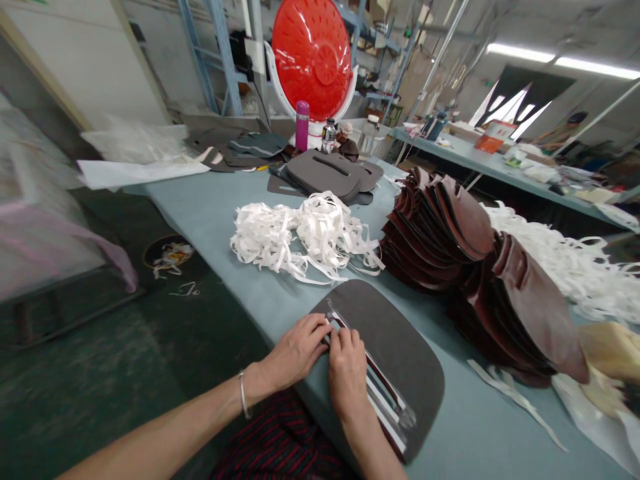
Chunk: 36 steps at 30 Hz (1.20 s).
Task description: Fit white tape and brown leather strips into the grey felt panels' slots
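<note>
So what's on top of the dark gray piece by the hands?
On the dark gray piece are white strips along a long slot, with the left hand and right hand at one end. The hands hide part of it, so what's beneath them can't be seen.

Floor's (115, 400) dark green and kinda scuffed over on the left, with a pale wall panel (83, 57) behind it. Blue metal shelves (223, 57) stand past the far end of the near blue-green table (200, 217). Far right there's another long table (463, 155), two bright tube lights (520, 53), and a window (529, 108) with a dark curtain (543, 83).
</note>
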{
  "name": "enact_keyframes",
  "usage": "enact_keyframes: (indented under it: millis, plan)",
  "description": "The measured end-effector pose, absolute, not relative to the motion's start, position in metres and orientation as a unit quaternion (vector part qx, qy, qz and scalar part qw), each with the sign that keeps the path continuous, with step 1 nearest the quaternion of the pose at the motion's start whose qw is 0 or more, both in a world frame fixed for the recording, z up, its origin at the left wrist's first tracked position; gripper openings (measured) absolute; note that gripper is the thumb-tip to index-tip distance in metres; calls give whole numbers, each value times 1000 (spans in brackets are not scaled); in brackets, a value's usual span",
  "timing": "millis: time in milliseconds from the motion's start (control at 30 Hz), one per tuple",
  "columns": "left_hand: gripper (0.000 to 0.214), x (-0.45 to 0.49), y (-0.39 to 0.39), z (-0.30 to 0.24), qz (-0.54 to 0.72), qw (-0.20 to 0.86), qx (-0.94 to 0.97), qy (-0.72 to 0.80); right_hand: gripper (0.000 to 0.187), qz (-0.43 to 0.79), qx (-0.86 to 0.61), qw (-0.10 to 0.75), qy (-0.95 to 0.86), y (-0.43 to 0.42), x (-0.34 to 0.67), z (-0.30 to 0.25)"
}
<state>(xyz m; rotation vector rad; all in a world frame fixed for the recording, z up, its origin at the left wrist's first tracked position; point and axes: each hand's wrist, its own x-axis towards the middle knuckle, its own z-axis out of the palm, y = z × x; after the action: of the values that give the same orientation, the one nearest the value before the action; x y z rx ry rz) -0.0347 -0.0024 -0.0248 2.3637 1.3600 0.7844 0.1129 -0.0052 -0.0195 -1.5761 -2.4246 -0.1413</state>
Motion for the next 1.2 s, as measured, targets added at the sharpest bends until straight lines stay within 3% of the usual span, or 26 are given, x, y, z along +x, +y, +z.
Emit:
enact_keyframes:
  millis: [233,500,700,800,967,1200]
  plan:
    - [37,-33,-3,-29,240,83,846,469,34,-124,-503,117,-847,-67,186,-27]
    - [32,-30,-4,-31,226,69,851,470,30,-26,-523,125,-843,-121,247,-16]
    - [30,-29,-2,-36,219,61,857,462,15,79,-584,274,-760,-118,249,-20]
    - [27,-28,0,-38,218,63,867,444,16,90,-581,305,-749,-120,253,-25]
    - [22,-28,2,-38,219,72,881,413,22,98,-564,284,-769,-120,250,-22]
    - [39,-31,2,-39,197,50,892,404,25,46,-540,203,-815,-113,244,-9]
